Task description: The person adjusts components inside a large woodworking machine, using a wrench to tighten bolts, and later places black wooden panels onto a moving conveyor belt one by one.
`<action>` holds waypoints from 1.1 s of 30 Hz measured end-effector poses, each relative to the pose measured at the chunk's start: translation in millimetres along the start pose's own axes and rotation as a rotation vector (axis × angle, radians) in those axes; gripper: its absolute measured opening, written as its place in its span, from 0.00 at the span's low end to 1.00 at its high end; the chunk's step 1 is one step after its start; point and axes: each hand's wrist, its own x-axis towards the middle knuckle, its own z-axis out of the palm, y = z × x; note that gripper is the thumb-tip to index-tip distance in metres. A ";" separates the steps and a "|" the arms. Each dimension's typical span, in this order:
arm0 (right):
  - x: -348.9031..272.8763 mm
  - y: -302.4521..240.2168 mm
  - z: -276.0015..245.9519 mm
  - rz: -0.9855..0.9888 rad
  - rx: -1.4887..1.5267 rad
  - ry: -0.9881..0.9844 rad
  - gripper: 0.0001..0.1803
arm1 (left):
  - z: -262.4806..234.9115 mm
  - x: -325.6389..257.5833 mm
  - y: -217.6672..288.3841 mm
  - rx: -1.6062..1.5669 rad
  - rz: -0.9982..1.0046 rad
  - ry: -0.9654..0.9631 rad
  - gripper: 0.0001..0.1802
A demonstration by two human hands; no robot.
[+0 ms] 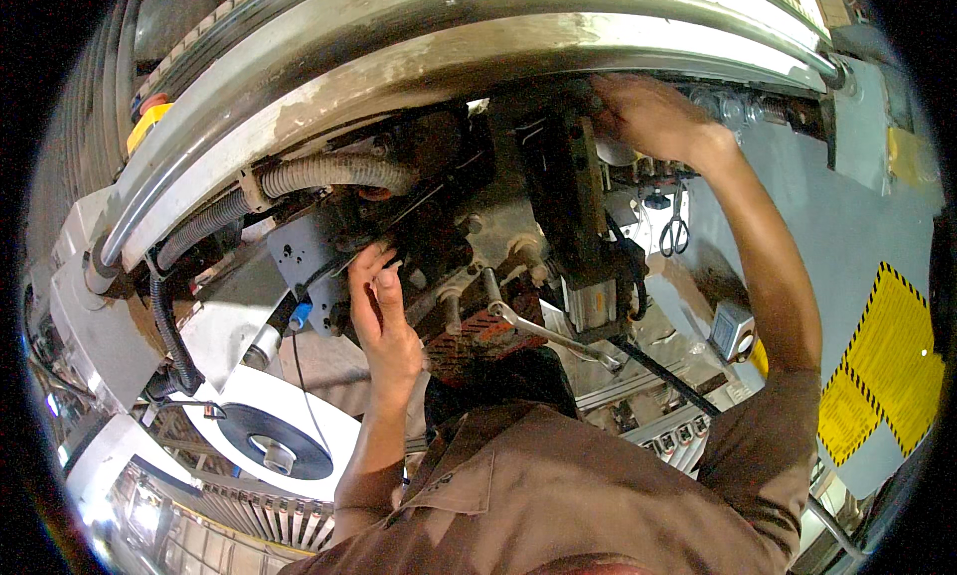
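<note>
My left hand (384, 321) is raised beside the dark machine parts, near a grey drilled plate (299, 266). Its thumb and bent fingers come close together, and whatever lies between them is too small to make out. Higher up, my right hand (648, 122) reaches beneath the curved machine edge, against the top of a dark upright block (563, 186); its fingertips are hidden and blurred. Between my arms, a metal wrench (553, 334) lies slanted by the bolts and rods of the mechanism, with neither hand on it.
A ribbed grey hose (334, 174) runs along the left. Scissors (675, 231) hang on the right, above a small grey box (733, 331). A white reel with a dark centre (274, 440) stands at lower left. A yellow label (887, 361) covers part of the right panel.
</note>
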 end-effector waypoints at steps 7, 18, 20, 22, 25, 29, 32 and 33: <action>-0.6 -0.1 -14.6 0.013 0.171 -0.061 0.23 | -0.3 3.5 -1.9 -0.030 0.006 -0.024 0.32; 9.9 19.5 7.3 -0.040 0.128 -0.079 0.20 | -0.9 -0.1 -2.1 -0.042 -0.015 -0.034 0.32; 10.2 13.6 3.4 -0.048 0.132 -0.076 0.21 | -1.9 -0.9 -1.9 -0.047 -0.019 -0.031 0.32; 8.5 7.8 -3.4 -0.047 0.127 -0.064 0.23 | -2.5 -0.7 -1.8 -0.040 -0.011 -0.038 0.32; 8.6 5.0 -4.0 -0.024 0.058 -0.016 0.23 | -1.7 0.9 -2.5 -0.044 0.002 -0.030 0.32; 12.4 6.6 -5.0 -0.001 0.024 -0.079 0.25 | -0.9 1.1 -3.8 -0.071 0.014 -0.013 0.32; 11.0 4.1 -5.8 -0.008 0.019 -0.068 0.28 | -1.3 1.7 -0.7 -0.074 0.009 -0.015 0.33; 12.8 2.1 -8.4 0.021 0.017 -0.099 0.29 | -2.0 1.9 -3.1 -0.070 0.007 -0.019 0.33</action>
